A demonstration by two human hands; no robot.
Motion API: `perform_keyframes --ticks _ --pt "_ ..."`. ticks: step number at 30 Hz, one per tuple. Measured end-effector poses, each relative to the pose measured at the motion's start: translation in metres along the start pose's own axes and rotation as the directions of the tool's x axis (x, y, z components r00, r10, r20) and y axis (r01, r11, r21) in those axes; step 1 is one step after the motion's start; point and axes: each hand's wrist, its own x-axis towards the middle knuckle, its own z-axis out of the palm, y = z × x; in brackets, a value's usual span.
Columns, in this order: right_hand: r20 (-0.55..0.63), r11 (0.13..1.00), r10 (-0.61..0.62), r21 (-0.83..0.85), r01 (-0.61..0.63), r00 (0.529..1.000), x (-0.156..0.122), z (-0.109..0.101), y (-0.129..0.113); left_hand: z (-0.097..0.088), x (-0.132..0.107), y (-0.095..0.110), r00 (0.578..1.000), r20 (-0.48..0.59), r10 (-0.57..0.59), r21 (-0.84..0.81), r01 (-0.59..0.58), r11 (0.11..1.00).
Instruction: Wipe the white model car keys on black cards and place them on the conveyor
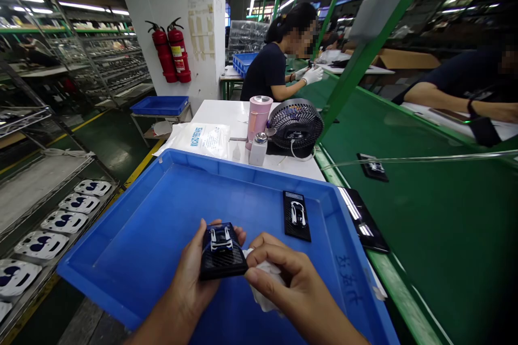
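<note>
1. A factory floor is pictured, with two red fire extinguishers [170, 53] mounted on a white pillar [194, 16] and wire shelves [52, 226] of white parts ranged along the left.
2. A co-worker [275, 64] in white gloves is seated beyond a white table [218, 116], where a pink flask [259, 118], a dispenser bottle [258, 151] and a black fan [294, 124] are placed.
3. A blue tray [178, 172] is set beside a green conveyor [424, 237], on which a third base [372, 167] is lying.
4. A black base [229, 264] bearing a white model car [222, 239] is gripped firmly in the left hand [194, 275], above the tray.
5. A white cloth [265, 285] is pinched closed in the right hand [285, 285], and is held against the black base's edge.
6. A second base [297, 216], also bearing a white car, is laid flat in the tray, just apart from the hands.
</note>
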Motion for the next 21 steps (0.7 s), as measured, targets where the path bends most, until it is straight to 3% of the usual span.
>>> perform_keyframes --ticks 5,13,21 --pt "0.016 0.983 0.141 0.119 -0.142 0.99 0.003 -0.004 0.008 0.003 -0.004 0.014 0.985 -0.026 0.17 0.027 -0.169 0.985" --pt "0.009 0.961 0.209 0.181 -0.207 0.978 0.006 -0.004 0.011 -0.001 -0.009 0.023 0.932 -0.002 0.363 0.112 -0.361 0.926" --pt "0.019 0.969 0.198 0.144 -0.199 0.98 0.007 -0.005 0.015 -0.001 -0.013 0.027 0.892 0.005 0.453 0.159 -0.448 0.88"
